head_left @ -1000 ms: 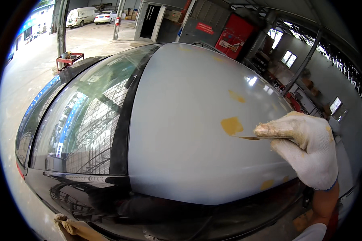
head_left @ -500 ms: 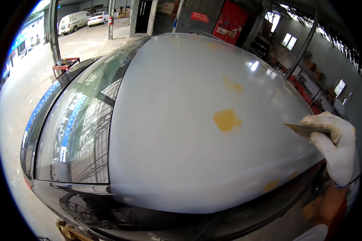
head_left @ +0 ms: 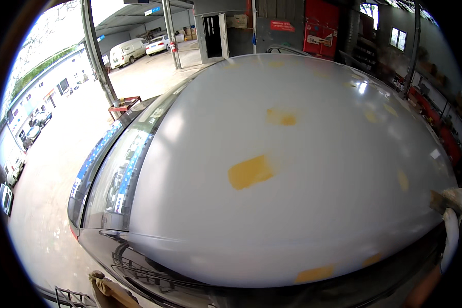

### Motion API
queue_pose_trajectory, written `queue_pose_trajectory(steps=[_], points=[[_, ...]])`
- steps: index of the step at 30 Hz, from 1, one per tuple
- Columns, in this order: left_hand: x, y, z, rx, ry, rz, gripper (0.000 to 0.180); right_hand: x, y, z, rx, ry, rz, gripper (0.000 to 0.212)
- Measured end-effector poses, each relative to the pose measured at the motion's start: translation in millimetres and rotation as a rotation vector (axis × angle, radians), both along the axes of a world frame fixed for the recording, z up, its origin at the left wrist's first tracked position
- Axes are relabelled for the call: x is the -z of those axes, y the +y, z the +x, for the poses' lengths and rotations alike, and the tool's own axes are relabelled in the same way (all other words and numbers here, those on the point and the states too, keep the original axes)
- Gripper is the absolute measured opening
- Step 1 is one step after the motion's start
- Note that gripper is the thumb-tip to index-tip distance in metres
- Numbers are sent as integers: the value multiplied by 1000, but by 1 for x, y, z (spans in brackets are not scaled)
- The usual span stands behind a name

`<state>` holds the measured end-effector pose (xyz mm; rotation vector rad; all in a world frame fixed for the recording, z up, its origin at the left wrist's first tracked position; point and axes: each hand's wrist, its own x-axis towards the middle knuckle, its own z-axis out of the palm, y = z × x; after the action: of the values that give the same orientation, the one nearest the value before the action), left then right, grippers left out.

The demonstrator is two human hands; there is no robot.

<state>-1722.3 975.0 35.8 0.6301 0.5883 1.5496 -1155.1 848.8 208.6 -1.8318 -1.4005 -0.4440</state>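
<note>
At the far right edge, my right hand (head_left: 453, 218) wears a white work glove and is closed on a putty knife (head_left: 438, 202). The knife's flat, brownish blade points left, over the near right side of a grey car roof (head_left: 190, 154). I cannot tell whether the blade touches the roof. Several yellow-tan filler patches lie on the roof: a large one (head_left: 250, 172) near the middle, a smaller smeared one (head_left: 287, 119) beyond it, and another patch (head_left: 314, 273) on the near edge. My left hand is out of view.
The car's rear window (head_left: 120, 179) slopes away at left. A red cart (head_left: 124, 105) stands beyond it by a metal post (head_left: 95, 51). A tan object (head_left: 110, 293) sits below the near side. Shelves and a red cabinet (head_left: 321, 23) line the back; a van (head_left: 128, 53) is parked outside.
The view has swung toward the left and up, so the roof shows more to the right. My gloved right hand with the putty knife now sits lower and nearer the right rim.
</note>
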Motion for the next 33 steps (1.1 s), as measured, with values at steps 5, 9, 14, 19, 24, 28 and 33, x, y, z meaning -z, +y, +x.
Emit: queue_pose_trajectory(steps=[5,9,14,19,24,28,33], points=[[-12,-17,45,-477,516,-20,18,19,-37,39,39,-19,110,34],[-17,-23,82,-848,1393,74,30,13,-69,63,81,-91,157,34],[-17,-37,92,-906,1613,160,32,1,-76,71,-144,39,55,35],[-7,-54,70,-807,1415,247,55,-15,-92,70,-120,-5,99,34],[-19,-72,78,-1001,1827,214,61,-25,-106,83,-88,6,145,32],[-25,-69,92,-945,1690,130,59,-27,-122,85,-73,10,168,29],[-31,-85,94,-986,1608,126,55,-23,-153,92,4,-3,148,30]])
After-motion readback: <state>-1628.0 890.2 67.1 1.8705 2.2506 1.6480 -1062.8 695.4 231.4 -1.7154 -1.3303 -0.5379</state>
